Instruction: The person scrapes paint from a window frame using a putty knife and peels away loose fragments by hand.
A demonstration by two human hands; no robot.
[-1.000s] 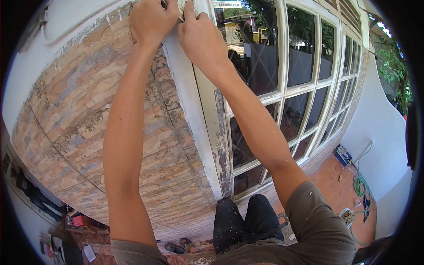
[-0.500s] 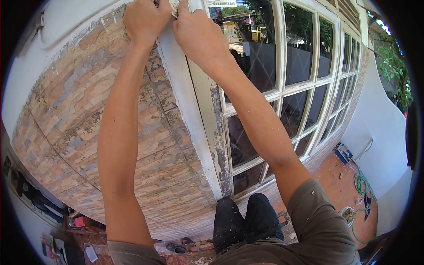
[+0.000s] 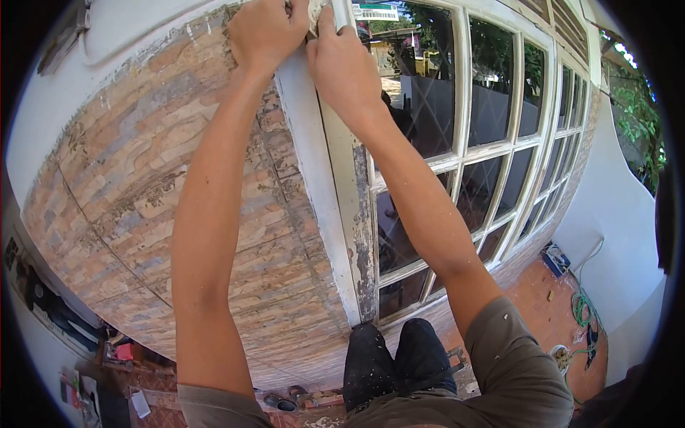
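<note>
Both my arms reach up to the top of a white door frame (image 3: pixel 317 171), whose paint is worn and flaking. My left hand (image 3: pixel 267 36) is closed in a fist against the frame's upper part. Close beside it, my right hand (image 3: pixel 346 75) has its index finger pointing up and its other fingers curled. A small pale piece (image 3: pixel 314 16) shows between the two hands, partly covered by fingers and cut by the view's top edge; I cannot make out what it is. Old dark patches mark the peeling strip (image 3: pixel 364 235) below my right hand.
Stone-patterned tiles (image 3: pixel 150 200) cover the wall at left. White-framed window panes (image 3: pixel 489 185) stand at right. On the reddish floor lie a green hose (image 3: pixel 584 310), a blue box (image 3: pixel 555 260) and a bucket (image 3: pixel 561 357). Dark sandals (image 3: pixel 280 403) lie at the wall's foot.
Both hands have shifted to the right in the view, staying close together at the frame's top. The whole view has also moved slightly. Their grips look the same.
</note>
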